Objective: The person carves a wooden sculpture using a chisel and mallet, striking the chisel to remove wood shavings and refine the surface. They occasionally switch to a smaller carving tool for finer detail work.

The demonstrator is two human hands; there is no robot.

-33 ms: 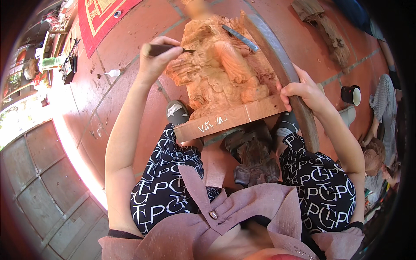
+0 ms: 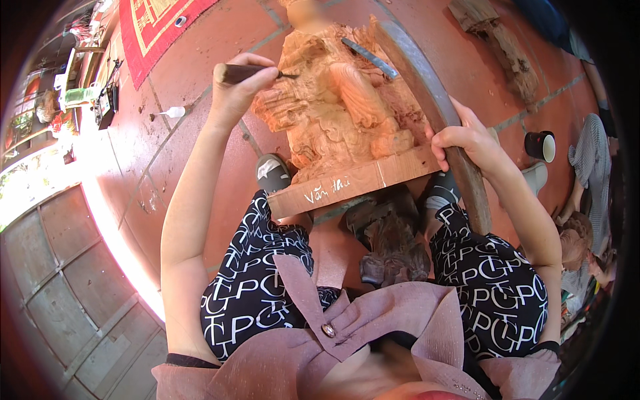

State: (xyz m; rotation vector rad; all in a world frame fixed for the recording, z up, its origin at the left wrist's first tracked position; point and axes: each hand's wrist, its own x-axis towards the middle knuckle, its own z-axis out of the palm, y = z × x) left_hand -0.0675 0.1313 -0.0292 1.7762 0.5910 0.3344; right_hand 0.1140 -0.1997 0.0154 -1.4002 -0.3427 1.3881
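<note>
My left hand is closed round the wooden handle of a small chisel. Its thin dark blade points right, against the upper left side of an orange-brown wood carving. The carving shows robe-like folds and stands on a flat, block-like wooden base with white handwriting on its front. To its right, my right hand grips a long, dark, worn wooden bar that looks curved, its fingertips near the carving's edge. A narrow blue-grey metal tool lies across the carving's upper right.
Dark carved wood sits between my legs. A rough wood piece lies at the far right, with a dark cup nearer. Left, a small white bottle and a red mat lie on the tiled floor. Another person's arm shows at right.
My left hand has shifted slightly left, and the chisel has turned so its handle end shows more. My right hand, the bar and the carving have stayed put.
</note>
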